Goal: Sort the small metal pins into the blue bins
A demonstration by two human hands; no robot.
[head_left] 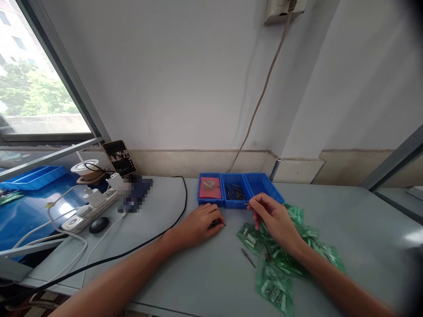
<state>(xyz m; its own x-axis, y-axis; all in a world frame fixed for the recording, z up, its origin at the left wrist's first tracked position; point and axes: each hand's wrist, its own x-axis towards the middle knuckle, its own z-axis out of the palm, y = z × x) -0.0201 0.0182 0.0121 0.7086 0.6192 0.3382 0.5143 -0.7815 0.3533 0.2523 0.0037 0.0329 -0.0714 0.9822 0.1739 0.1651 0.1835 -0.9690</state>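
My left hand (202, 223) rests on the table with its fingers curled around several thin dark metal bits (215, 223). My right hand (272, 215) pinches one slim metal bit (247, 204) between thumb and fingertips, just in front of the blue bins. More dark metal bits (235, 192) lie loose in the middle blue bin (235, 204). Below my right hand spread several green plastic bags (274, 286) with small metal pieces inside. A single metal bit (248, 258) lies on the table left of the bags.
A left blue bin (210, 202) holds a pink packet (210, 188); a right blue bin (264, 185) stands beside the middle one. At left are a phone (119, 157), a lidded cup (88, 171), a power strip (89, 213) and a black mouse (98, 225). A black cable (145, 243) crosses the table.
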